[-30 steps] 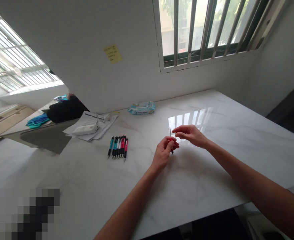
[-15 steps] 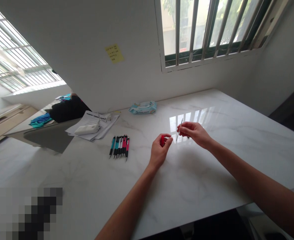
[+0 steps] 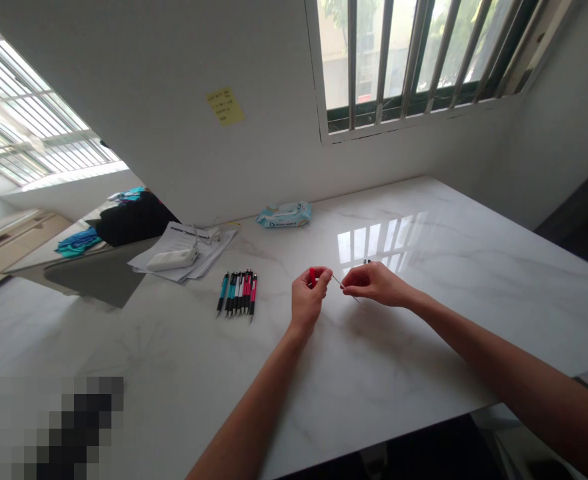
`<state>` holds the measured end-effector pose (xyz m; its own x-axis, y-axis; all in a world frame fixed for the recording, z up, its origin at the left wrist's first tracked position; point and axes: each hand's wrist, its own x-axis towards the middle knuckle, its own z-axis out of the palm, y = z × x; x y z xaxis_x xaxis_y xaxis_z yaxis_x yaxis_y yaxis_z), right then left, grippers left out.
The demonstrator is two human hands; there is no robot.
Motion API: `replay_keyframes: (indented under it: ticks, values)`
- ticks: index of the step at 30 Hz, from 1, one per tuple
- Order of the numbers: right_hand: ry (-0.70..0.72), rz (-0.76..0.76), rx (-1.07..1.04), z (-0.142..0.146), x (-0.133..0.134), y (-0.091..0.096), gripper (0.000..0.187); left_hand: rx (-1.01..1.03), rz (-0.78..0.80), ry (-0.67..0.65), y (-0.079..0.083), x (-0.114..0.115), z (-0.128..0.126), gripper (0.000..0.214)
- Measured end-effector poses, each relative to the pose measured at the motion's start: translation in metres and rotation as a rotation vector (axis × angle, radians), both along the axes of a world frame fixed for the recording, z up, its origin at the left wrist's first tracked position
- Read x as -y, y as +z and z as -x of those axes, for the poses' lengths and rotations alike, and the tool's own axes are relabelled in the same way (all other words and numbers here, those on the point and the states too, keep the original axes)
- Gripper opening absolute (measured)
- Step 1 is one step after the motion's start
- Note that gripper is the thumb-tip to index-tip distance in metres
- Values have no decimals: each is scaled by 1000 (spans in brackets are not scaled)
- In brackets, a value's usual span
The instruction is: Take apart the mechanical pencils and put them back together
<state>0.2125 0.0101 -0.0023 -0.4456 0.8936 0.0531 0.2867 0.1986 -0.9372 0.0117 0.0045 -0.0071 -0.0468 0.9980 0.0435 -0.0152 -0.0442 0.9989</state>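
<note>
My left hand [image 3: 308, 297] is closed around a short red pen barrel [image 3: 313, 276], whose red part shows beside the fingers. Facing it, my right hand [image 3: 374, 283] pinches a thin pen refill [image 3: 337, 281] between thumb and fingertips. The refill slants down to the right, and its upper end meets the left thumb and fingertip; whether the left hand grips it too I cannot tell. Small dark parts [image 3: 367, 261] show just behind the right hand, mostly hidden. To the left, several click pens [image 3: 237, 295] in teal, white and red lie side by side on the table.
The white marbled table [image 3: 424, 347] stands against a wall bearing a yellow note [image 3: 225, 107]. A wet wipes pack [image 3: 284, 215] lies by the wall. Papers [image 3: 214, 257] with a white power strip-like device [image 3: 173, 259] lie at the left, beside a grey panel [image 3: 94, 273].
The refill has swung from nearly upright to a slant, its upper end now at the left fingertips. My right hand has come down and slightly left; my left hand has shifted slightly left.
</note>
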Motion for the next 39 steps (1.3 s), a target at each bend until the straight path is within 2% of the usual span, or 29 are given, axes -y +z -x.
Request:
replay_keyframes:
  ticks: [3,5,8,11,14,17,21,26,33,39]
  values:
    - [-47,-44,34,-9,-5,3,29,20,-4,108,2,-10,11,37]
    - [-169,-103,80,-19,-12,5,29,-7,-7,137,2,-15,19,34]
    - [-411,-193,266,-42,-24,6,18,-168,-53,117,-1,-19,26,29]
    - [-509,-149,478,-63,-36,3,16,-339,-105,37,-3,-16,21,27]
    - [-448,-62,605,-73,-41,-2,16,-508,-123,-90,-1,-11,3,18]
    - [-389,-89,654,-73,-44,-7,17,-656,-160,-188,2,-10,-21,8]
    - [-403,-125,677,-71,-46,-11,19,-746,-208,-196,-4,-20,-51,9]
    - [-354,-123,676,-71,-46,-11,17,-859,-224,-153,-16,-39,-74,8]
    - [-338,-103,655,-70,-47,-10,18,-828,-215,-140,-19,-44,-87,17]
    - [-334,-87,633,-73,-47,-11,18,-618,-207,-139,-5,-36,-71,19]
